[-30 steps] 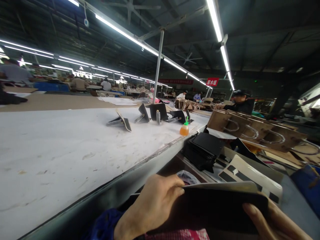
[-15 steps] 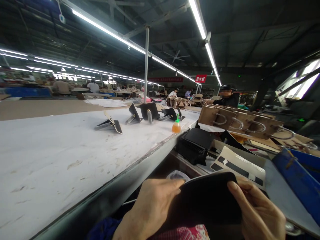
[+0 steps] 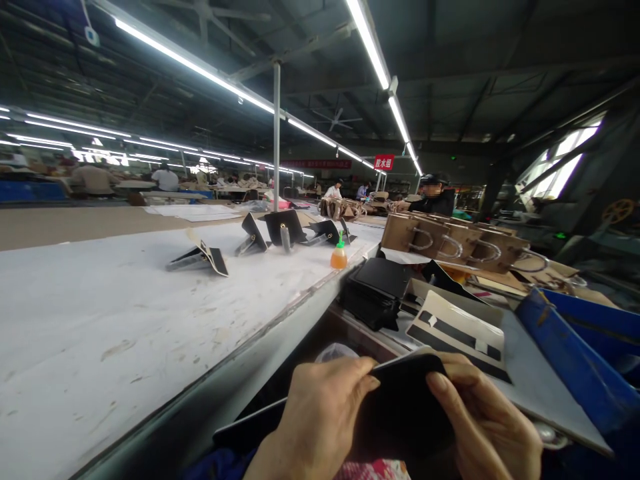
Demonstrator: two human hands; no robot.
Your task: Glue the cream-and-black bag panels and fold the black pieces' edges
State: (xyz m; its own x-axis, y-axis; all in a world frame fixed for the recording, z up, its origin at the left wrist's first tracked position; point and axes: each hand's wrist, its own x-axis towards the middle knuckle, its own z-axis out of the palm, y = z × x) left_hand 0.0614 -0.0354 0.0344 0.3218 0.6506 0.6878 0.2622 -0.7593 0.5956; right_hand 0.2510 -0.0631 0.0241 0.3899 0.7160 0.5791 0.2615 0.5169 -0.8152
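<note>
Both my hands hold a black leather-like panel [image 3: 400,410] with a rounded corner and a pale upper edge, low in front of my body. My left hand [image 3: 320,407] pinches the upper edge on its left, thumb and fingers pressed together. At the rounded corner my right hand [image 3: 487,413] grips the panel, thumb on the near face and fingers behind. Beyond the hands lies a cream sheet with black strips [image 3: 457,333]. A stack of black pieces [image 3: 377,290] is further back, beside the table edge.
To the left stretches a white-covered table [image 3: 125,333] with dark marks. Several black flaps with metal fittings [image 3: 285,228] stand on it. An orange squeeze bottle with green tip [image 3: 339,255] is near its edge. Brown bags [image 3: 440,241] and a blue bin [image 3: 565,353] are at right.
My left hand has slid closer to the right hand along the panel's edge. The surroundings have shifted left in view as my head turned slightly right.
</note>
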